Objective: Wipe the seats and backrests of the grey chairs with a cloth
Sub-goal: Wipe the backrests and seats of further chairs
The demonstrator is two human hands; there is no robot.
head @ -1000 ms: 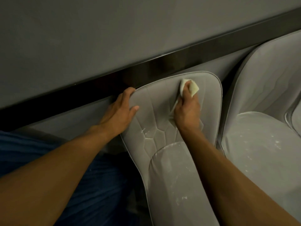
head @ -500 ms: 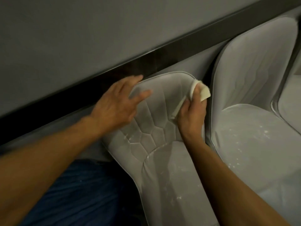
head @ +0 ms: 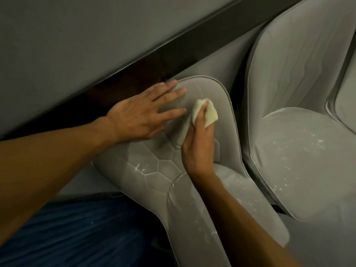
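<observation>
Below a grey wall (head: 86, 35), rubs the chair backrest (head: 215, 89) with a cloth (head: 211, 116) squeezed small in the right hand (head: 198, 149), left hand (head: 134, 116) flat beside it, and so may skip or smear white specks (head: 138, 168) by the wrist.

The second chair (head: 300, 155) is cut off by the right edge.

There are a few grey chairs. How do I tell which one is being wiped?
Find the dark strip along the wall; the grey chairs stand below it. Pick the left chair. Unlike the right chair, it has the left hand flat on its backrest and the right hand holding a pale cloth there.
</observation>
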